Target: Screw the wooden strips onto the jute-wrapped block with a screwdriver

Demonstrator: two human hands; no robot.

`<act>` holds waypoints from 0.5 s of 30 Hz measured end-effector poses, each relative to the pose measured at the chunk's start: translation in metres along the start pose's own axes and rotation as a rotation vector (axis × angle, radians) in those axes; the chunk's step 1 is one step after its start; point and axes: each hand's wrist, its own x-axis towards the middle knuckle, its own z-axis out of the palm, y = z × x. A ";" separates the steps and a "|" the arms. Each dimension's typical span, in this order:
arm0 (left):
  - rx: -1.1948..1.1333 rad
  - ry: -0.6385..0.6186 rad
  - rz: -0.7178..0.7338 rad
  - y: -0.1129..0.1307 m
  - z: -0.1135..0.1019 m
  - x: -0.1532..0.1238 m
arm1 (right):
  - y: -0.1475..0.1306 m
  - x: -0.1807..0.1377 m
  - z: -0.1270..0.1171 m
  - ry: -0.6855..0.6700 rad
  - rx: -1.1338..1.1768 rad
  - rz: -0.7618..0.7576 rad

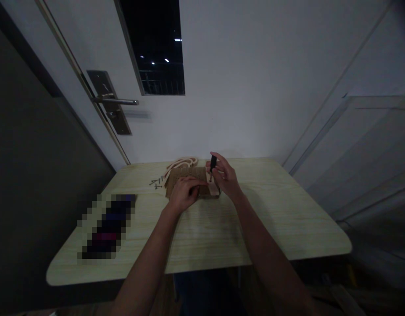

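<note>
My right hand point(226, 175) is closed around a black-handled screwdriver point(213, 162), held nearly upright. Its lower end points down at the pale right end of a brown, box-like wooden piece point(202, 172); whether it sits on a screw is too small to tell. My left hand point(184, 193) lies over the front and top of this piece, fingers stretched towards the screwdriver's lower end. Curved pale wooden parts point(186, 161) lie just behind the brown piece. Several loose screws point(156, 181) are scattered to its left.
The light wood-grain table point(288, 219) stands against a white door with a metal handle point(115, 102) and a dark window point(156, 52). A dark, pixelated flat object point(110, 226) lies at the table's left front. The table's front edge runs below my forearms.
</note>
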 end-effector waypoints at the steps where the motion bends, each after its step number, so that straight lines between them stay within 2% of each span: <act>1: 0.004 0.000 0.000 0.000 0.000 0.000 | 0.000 0.000 0.000 -0.002 0.002 0.005; 9: 0.003 -0.003 0.003 0.001 -0.001 -0.001 | 0.005 0.002 0.003 0.096 -0.114 0.007; 15: -0.018 0.001 0.007 0.000 0.000 0.000 | 0.004 0.001 0.001 0.000 0.009 -0.029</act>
